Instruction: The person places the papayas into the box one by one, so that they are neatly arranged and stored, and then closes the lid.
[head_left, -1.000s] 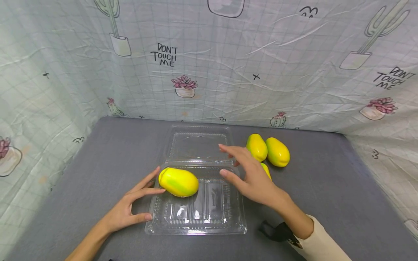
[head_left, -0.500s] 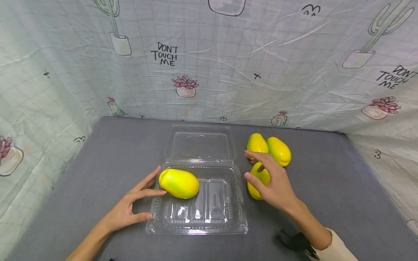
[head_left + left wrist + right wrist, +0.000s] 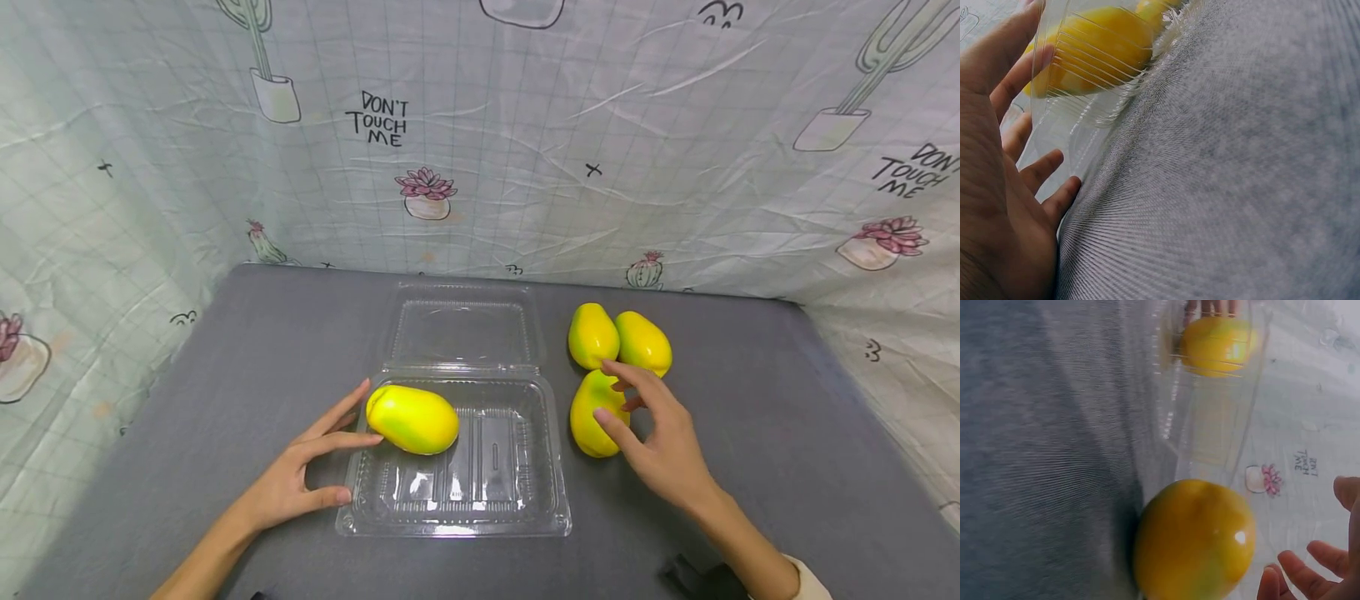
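A clear plastic clamshell tray (image 3: 487,500) lies open on the grey table, its lid (image 3: 457,333) folded back. One yellow-green mango (image 3: 412,419) sits in the tray's left end. My left hand (image 3: 300,475) rests against the tray's left side with straight fingers, the tips by that mango. In the left wrist view the left hand (image 3: 1004,206) lies along the tray wall (image 3: 1085,106). My right hand (image 3: 656,433) hovers open over a loose mango (image 3: 588,417) just right of the tray. The right wrist view shows its fingers (image 3: 1310,569) spread and apart from the mango (image 3: 1194,540).
Two more mangoes (image 3: 592,335) (image 3: 643,342) lie side by side behind the loose one. A printed cactus curtain (image 3: 480,167) walls in the table on three sides. Bare grey cloth (image 3: 787,433) stretches right of the fruit.
My right hand has left the tray and swung right and towards me, coming down by the loose mango. The left hand and the mango in the tray have stayed put.
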Demonstrator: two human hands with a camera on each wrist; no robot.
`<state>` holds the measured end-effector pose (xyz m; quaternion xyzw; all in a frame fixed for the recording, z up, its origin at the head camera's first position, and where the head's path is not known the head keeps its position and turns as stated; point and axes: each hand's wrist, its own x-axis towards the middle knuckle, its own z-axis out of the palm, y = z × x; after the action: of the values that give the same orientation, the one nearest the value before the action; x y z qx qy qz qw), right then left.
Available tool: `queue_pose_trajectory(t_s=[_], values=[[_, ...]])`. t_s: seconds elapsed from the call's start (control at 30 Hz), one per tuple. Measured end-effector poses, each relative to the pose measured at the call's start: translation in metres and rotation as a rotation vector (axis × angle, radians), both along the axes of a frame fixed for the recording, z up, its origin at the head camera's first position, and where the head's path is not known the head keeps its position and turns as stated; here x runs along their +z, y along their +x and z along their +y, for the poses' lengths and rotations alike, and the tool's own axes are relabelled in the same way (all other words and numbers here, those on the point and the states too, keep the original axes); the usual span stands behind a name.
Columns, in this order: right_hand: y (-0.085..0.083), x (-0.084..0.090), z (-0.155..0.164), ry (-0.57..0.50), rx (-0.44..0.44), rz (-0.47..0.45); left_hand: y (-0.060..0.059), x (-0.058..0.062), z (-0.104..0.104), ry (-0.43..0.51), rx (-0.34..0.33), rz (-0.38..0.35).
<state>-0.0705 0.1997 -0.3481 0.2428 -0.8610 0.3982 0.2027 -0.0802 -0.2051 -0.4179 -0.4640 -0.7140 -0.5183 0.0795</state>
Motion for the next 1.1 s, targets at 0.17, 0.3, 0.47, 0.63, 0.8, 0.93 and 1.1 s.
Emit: queue_pose_trajectory(t_s=[0.17,0.3,0.47,0.63,0.8,0.93,1.1], values=[[-0.004,-0.022,0.014,-0.019,-0.061,-0.041,0.0,0.001,0.0,-0.001,0.008,0.001],[0.0,-0.024,0.014,-0.015,-0.121,-0.05,0.0,0.001,0.001,-0.003,0.009,0.002],[0.009,-0.013,0.004,-0.033,-0.199,-0.069,-0.001,0.0,0.0,0.002,0.0,0.002],[0.008,-0.026,0.01,-0.07,-0.237,-0.069,-0.001,0.0,0.001,0.002,-0.003,0.008],[0.0,-0.05,0.019,-0.042,-0.292,-0.128,-0.001,0.001,-0.001,0.013,-0.001,0.014],[0.0,-0.059,0.02,-0.043,-0.341,-0.159,-0.001,0.001,0.0,0.013,-0.009,0.009],[-0.001,-0.063,0.018,-0.038,-0.378,-0.187,-0.001,0.001,0.001,0.014,-0.009,0.009]])
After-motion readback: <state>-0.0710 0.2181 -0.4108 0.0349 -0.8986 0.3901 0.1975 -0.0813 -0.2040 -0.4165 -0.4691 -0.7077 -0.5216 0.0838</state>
